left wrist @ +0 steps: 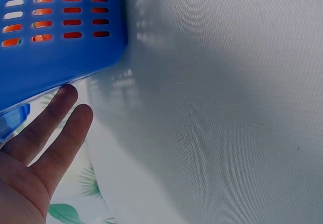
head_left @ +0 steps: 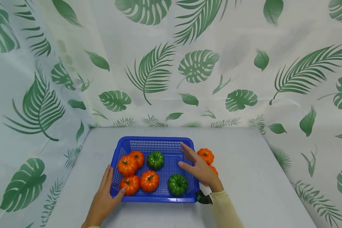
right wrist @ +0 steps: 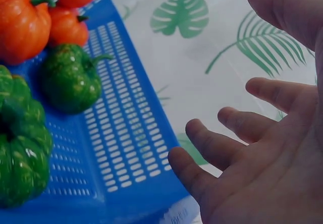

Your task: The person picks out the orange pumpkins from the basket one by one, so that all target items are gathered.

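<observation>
A blue plastic basket (head_left: 156, 138) holds several small orange pumpkins (head_left: 149, 181) at its left and two green pumpkins, one toward the back (head_left: 155, 160) and one at the front right (head_left: 178, 184). At the basket's left side is my left hand (head_left: 104, 196), its thumb over the front left corner. In the left wrist view two straight fingers (left wrist: 63, 143) lie along the slotted basket wall (left wrist: 60, 62). My right hand (head_left: 200, 169) reaches over the right rim with fingers spread and holds nothing. The right wrist view shows its palm (right wrist: 272, 178) beside the basket.
Two more orange pumpkins (head_left: 205, 156) lie outside the basket on the right, the nearer one partly hidden behind my right hand. A pale table (head_left: 259, 177) bears everything. Leaf-printed white sheeting (head_left: 159, 104) closes off the back and sides.
</observation>
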`<state>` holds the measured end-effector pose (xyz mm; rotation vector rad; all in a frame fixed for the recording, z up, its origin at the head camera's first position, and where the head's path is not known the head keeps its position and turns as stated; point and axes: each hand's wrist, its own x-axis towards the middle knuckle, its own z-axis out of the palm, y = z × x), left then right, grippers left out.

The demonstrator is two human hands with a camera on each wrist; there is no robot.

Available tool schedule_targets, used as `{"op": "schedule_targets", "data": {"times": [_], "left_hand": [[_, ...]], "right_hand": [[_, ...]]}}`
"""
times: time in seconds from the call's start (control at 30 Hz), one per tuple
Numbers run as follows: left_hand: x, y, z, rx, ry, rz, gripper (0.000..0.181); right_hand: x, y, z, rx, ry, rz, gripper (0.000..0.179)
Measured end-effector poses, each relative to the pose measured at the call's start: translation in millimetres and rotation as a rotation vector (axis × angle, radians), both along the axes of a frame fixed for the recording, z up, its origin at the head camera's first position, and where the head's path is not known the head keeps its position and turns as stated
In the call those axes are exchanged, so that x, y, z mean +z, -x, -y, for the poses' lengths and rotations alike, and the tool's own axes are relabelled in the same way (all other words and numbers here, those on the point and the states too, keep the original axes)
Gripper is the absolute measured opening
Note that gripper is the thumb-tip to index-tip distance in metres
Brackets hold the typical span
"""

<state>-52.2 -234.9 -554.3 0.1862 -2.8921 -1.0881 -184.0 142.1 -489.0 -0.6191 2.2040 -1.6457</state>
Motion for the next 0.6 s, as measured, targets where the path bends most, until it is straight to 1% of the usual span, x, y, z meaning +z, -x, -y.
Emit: {"op": "schedule_targets", "data": {"times": [0.27,0.5,0.6], "left_hand": [[-1.6,0.7,-0.6,0.006,0.001,0.003,0.104],[-1.9,0.7,-1.0,0.007,-0.005,-0.014,0.102],[-0.9,0.2,-1.1,0.009,-0.005,-0.018,0.102]], "right_hand": [[-4.2,5.3,13.3,0.011,-0.029,0.011,0.080],[-5.9,7.1,23.4,0.082,-0.027,-0.046,0.079],[-6.9,8.6,27.9,0.096,-0.034,-0.056,0.080]]}}
